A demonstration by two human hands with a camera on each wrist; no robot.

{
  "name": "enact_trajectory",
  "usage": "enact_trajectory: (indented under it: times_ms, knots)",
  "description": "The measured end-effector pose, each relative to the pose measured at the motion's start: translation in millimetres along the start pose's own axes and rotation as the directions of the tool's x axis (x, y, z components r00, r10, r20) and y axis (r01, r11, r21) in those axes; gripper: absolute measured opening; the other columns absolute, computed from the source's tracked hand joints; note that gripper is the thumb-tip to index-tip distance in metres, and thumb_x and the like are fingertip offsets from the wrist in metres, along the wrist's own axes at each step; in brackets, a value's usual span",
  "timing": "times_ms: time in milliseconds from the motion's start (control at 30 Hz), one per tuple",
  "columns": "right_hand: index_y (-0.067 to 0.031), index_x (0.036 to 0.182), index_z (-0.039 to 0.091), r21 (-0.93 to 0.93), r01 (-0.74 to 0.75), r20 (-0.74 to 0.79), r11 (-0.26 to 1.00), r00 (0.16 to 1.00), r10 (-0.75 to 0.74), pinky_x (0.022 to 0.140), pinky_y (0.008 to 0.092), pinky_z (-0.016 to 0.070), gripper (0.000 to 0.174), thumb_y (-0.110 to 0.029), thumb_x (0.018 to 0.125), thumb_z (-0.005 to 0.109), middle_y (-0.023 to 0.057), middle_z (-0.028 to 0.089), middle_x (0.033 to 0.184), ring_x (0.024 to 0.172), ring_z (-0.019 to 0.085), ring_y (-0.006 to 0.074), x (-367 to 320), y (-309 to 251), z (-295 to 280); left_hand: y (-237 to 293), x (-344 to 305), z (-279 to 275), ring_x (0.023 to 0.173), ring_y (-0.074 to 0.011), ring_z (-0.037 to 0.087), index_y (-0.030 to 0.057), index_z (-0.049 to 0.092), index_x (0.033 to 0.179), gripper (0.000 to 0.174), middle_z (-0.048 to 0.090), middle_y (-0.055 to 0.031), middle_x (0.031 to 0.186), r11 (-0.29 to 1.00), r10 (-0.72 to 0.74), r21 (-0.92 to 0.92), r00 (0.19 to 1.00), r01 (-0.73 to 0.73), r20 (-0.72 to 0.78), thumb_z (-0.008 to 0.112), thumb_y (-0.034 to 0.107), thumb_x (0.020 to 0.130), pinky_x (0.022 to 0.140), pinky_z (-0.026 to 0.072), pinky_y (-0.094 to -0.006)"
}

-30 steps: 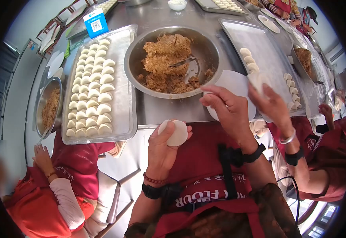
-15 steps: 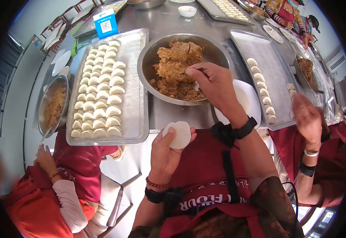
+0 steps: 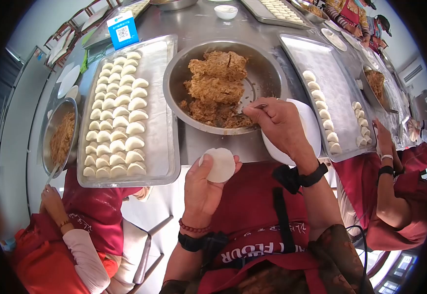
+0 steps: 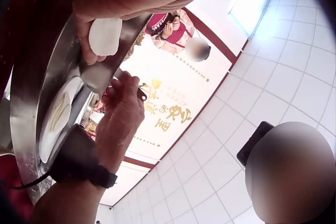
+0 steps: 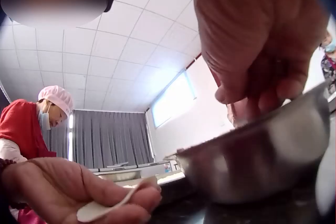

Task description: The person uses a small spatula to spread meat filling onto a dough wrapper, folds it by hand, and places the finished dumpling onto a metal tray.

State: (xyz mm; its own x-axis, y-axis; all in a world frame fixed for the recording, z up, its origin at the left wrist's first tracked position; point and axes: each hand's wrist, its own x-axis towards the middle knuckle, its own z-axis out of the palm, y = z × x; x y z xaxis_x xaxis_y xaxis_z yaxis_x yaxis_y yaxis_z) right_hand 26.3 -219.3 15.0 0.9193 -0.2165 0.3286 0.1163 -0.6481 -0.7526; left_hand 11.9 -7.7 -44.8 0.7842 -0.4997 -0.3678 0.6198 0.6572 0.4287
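In the head view a round white dough wrapper (image 3: 222,165) lies across the fingers of my left hand (image 3: 202,188), with the thumb pressed on its edge. My right hand (image 3: 283,128) pinches the handle of a metal utensil (image 3: 250,110) at the right front rim of the steel bowl (image 3: 174,100). The utensil's lower end is at the brown filling (image 3: 216,81); its tip is hard to make out. In the right wrist view the wrapper (image 5: 107,207) bends over the left fingers, and my right hand (image 5: 262,40) is above the bowl's rim.
A tray (image 3: 158,112) with rows of dumplings (image 3: 120,111) stands left of the bowl, another tray (image 3: 316,59) with fewer dumplings to the right. A white plate (image 3: 307,128) lies beside my right hand. People work on both sides; a QR-code sign (image 3: 123,32) stands behind the left tray.
My right hand has gone from beside the bowl to the utensil, then toward the bowl's front rim. My left hand keeps the wrapper. The neighbour's hand on the right has drawn back from the right tray.
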Motion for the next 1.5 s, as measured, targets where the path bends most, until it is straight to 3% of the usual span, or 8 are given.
enact_trajectory:
  times_ms: [333, 633, 733, 800, 867, 1000, 1400, 1500]
  knots:
    - [0.004, 0.09, 0.072, 0.267, -0.238, 0.137, 0.934, 0.969, 0.208, 0.06, 0.0251, 0.0457, 0.023, -0.019, 0.091, 0.066, 0.0054, 0.067, 0.072, 0.064, 0.059, 0.0074, -3, -7, -11, 8, 10, 20, 0.12, -0.0405, 0.057, -0.0075, 0.045, 0.127, 0.043, 0.057, -0.023, 0.125, 0.996, -0.008, -0.086, 0.998, 0.013, 0.059, 0.04, 0.029, 0.106, 0.104, 0.0466, -0.0564]
    - [-0.0019, 0.101, 0.075, 0.524, -0.359, 0.127, 0.772, 0.93, 0.346, 0.061, 0.02, 0.0446, 0.022, -0.019, 0.096, 0.061, 0.0032, 0.069, 0.079, 0.066, 0.056, 0.0068, -24, -10, -17, 20, 14, 39, 0.125, -0.0396, 0.054, -0.0016, 0.036, 0.142, 0.049, 0.052, -0.0216, 0.137, 0.993, 0.024, -0.114, 0.989, -0.008, 0.144, 0.031, 0.033, 0.108, 0.106, 0.045, -0.0554]
    - [-0.0018, 0.104, 0.074, 0.507, -0.323, 0.081, 0.8, 0.941, 0.329, 0.062, 0.0224, 0.0465, 0.022, -0.018, 0.097, 0.061, 0.0037, 0.07, 0.08, 0.067, 0.059, 0.0089, -35, -21, -15, 23, 11, 43, 0.127, -0.0411, 0.051, -0.0017, 0.034, 0.143, 0.05, 0.05, -0.0223, 0.14, 0.995, 0.029, -0.102, 0.99, -0.016, 0.134, 0.029, 0.034, 0.108, 0.108, 0.0424, -0.0574]
    - [-0.0031, 0.104, 0.074, 0.351, -0.191, 0.012, 0.917, 0.98, 0.199, 0.063, 0.0245, 0.0477, 0.02, -0.017, 0.095, 0.063, 0.0054, 0.071, 0.081, 0.069, 0.061, 0.0122, -47, -28, -12, 25, 10, 46, 0.13, -0.0449, 0.046, -0.0032, 0.031, 0.145, 0.054, 0.046, -0.024, 0.144, 0.997, 0.039, -0.07, 0.992, -0.031, 0.118, 0.024, 0.036, 0.109, 0.11, 0.0383, -0.0607]
    - [-0.0072, 0.104, 0.074, 0.131, 0.004, -0.006, 0.991, 1.0, -0.003, 0.064, 0.0298, 0.0502, 0.017, -0.013, 0.088, 0.069, 0.0085, 0.072, 0.086, 0.073, 0.065, 0.0202, -54, -40, -16, 27, 9, 47, 0.131, -0.045, 0.045, -0.004, 0.031, 0.145, 0.055, 0.045, -0.0251, 0.144, 0.993, 0.04, -0.117, 0.993, -0.027, 0.115, 0.023, 0.037, 0.108, 0.111, 0.0377, -0.0599]
    - [-0.0098, 0.11, 0.07, -0.048, 0.415, -0.011, 0.908, 0.909, -0.416, 0.062, 0.0333, 0.0517, 0.036, -0.006, 0.075, 0.08, 0.0064, 0.07, 0.092, 0.074, 0.065, 0.0233, -70, -33, -9, 29, 9, 42, 0.133, -0.0455, 0.042, -0.0065, 0.029, 0.144, 0.058, 0.043, -0.0287, 0.144, 0.997, 0.018, -0.082, 0.989, -0.005, 0.148, 0.023, 0.038, 0.108, 0.113, 0.0367, -0.0581]
    - [-0.0038, 0.11, 0.067, -0.175, 0.586, 0.072, 0.791, 0.809, -0.583, 0.065, 0.0308, 0.0556, 0.039, -0.008, 0.073, 0.081, 0.0073, 0.065, 0.093, 0.076, 0.066, 0.0223, -104, -19, 8, 23, 1, 39, 0.137, -0.0494, 0.035, -0.0129, 0.024, 0.143, 0.065, 0.035, -0.0342, 0.146, 0.999, 0.004, -0.036, 0.996, -0.001, 0.093, 0.022, 0.042, 0.108, 0.116, 0.0304, -0.0586]
    - [-0.0033, 0.11, 0.067, -0.124, 0.494, 0.084, 0.86, 0.869, -0.487, 0.066, 0.0294, 0.0555, 0.036, -0.008, 0.076, 0.079, 0.0082, 0.067, 0.091, 0.076, 0.066, 0.024, -102, -23, -4, 23, -2, 37, 0.137, -0.0499, 0.034, -0.0144, 0.024, 0.142, 0.066, 0.034, -0.0357, 0.145, 0.993, -0.022, -0.115, 0.998, 0.029, 0.067, 0.022, 0.042, 0.108, 0.116, 0.0297, -0.0585]
